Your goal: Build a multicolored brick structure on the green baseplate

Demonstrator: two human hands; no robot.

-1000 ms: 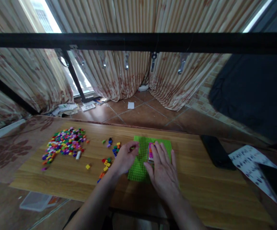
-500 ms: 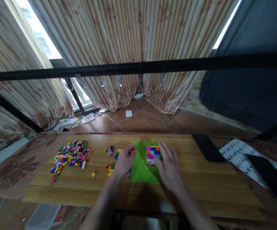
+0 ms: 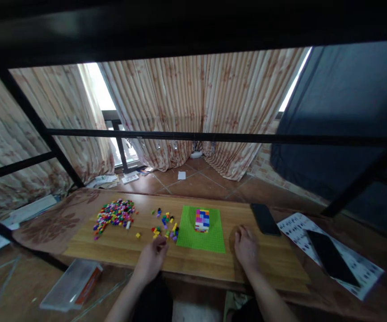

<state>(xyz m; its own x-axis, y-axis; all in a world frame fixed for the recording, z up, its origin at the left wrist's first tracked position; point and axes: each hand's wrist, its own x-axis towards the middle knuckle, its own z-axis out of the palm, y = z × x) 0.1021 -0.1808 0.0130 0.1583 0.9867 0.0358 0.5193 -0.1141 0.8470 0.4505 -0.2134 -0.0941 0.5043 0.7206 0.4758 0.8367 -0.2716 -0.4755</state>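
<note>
A small block of stacked toy bricks [image 3: 202, 221], with a multicoloured top, stands on the green baseplate [image 3: 187, 239]; neither hand touches it. My left hand [image 3: 151, 260] is closed at the table's near edge, its thumb and fingers curled together. Whatever it may hold is hidden. Just beyond its fingertips lie loose toy bricks [image 3: 156, 231] in red, yellow, green and other colours. On the wood to the right of the baseplate rests my right hand [image 3: 246, 248], its fingers curled in and nothing visible in them.
A large heap of small toy bricks [image 3: 115, 214] covers the table's left part. A black phone [image 3: 265, 219] lies at the right, beside a printed sheet [image 3: 300, 228] with another dark device [image 3: 332, 257] on it. A clear plastic box [image 3: 69, 286] sits below on the left. Dark metal bars [image 3: 180, 135] cross ahead.
My right hand has left the brick block and moved right onto the table. My left hand has drawn back from the baseplate toward the near left. The camera view has tilted up and back.
</note>
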